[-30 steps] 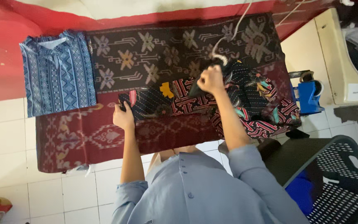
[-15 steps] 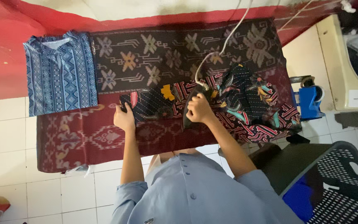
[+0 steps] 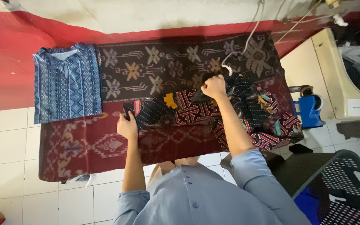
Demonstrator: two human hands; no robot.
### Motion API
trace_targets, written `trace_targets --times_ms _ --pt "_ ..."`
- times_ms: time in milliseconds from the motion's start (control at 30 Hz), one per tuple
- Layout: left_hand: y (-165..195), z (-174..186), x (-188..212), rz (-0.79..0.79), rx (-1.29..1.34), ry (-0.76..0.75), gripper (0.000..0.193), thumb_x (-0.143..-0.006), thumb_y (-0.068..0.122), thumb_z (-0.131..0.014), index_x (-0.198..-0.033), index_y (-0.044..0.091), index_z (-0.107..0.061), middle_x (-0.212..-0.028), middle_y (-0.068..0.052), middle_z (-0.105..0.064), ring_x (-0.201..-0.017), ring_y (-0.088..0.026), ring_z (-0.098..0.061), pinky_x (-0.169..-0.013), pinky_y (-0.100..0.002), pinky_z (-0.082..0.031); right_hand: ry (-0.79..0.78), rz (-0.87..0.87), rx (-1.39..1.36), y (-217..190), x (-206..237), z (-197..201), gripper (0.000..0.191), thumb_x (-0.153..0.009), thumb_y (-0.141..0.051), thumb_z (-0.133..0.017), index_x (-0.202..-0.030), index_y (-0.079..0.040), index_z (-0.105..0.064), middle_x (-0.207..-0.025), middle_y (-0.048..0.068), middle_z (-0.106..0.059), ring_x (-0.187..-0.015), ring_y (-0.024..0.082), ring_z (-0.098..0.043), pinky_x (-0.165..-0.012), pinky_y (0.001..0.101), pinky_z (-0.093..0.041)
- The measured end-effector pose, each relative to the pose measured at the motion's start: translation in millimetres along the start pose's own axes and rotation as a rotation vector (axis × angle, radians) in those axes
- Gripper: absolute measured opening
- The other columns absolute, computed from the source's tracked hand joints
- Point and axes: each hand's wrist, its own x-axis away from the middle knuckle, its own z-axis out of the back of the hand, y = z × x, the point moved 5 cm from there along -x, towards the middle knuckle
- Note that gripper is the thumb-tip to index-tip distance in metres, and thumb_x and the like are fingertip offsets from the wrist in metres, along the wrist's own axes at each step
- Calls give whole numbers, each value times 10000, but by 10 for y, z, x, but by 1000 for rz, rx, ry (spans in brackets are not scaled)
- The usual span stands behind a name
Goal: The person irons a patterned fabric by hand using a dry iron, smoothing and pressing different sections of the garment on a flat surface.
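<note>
Head view: your right hand (image 3: 214, 86) is clenched round the handle of a dark clothes iron (image 3: 205, 95), pressing it onto the black, red-striped patterned garment (image 3: 196, 111) spread over the cloth-covered desk (image 3: 84, 146). Your left hand (image 3: 126, 126) lies flat, pinning the garment's left end near the front of the desk. Keep that end taut and, I judge, run the iron in slow strokes toward it, stopping short of your fingers. Mind the white cord (image 3: 246, 39) trailing up behind the iron. The bunched part of the garment hangs at the right edge beside a blue container (image 3: 310, 110); a folded blue patterned shirt (image 3: 66, 83) fills the left end, so open room lies across the dark flower-patterned cloth (image 3: 163, 66) behind
</note>
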Motion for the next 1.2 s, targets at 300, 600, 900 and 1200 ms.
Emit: trace_targets --times_ms 300,600,900,1200 --pt "-23 -26 -9 -13 -23 20 350 -954 414 -701 -907 67 -698 -778 -167 -711 -700 -384 -692 -616 -497 -529 -91 256 -201 -829 765 -238 206 -682 -178 -665 -510 -143 -556 -508 24 -511 -532 166 -442 -686 401 -424" --pt "-13 6 -24 -29 -45 25 364 -957 418 -697 -915 57 -706 -782 -165 -718 -703 -378 -697 -616 -487 -535 -32 117 -138 -574 524 -194 234 -712 -204 -642 -498 -116 -602 -511 21 -576 -496 187 -467 -645 386 -409" --pt "-14 44 -23 -24 -23 16 348 -957 407 -700 -900 64 -695 -790 -158 -719 -708 -369 -697 -615 -480 -535 -156 -289 220 -283 16 -215 413 -856 -384 -610 -524 -140 -608 -497 24 -530 -546 190 -481 -773 422 -452" --pt "-56 -50 -39 -33 -76 33 364 -935 426 -707 -880 67 -684 -771 -152 -714 -701 -372 -693 -614 -486 -533 103 132 -16 -1318 728 -409 454 -905 -341 -607 -508 -126 -557 -458 18 -475 -443 187 -405 -704 478 -431"
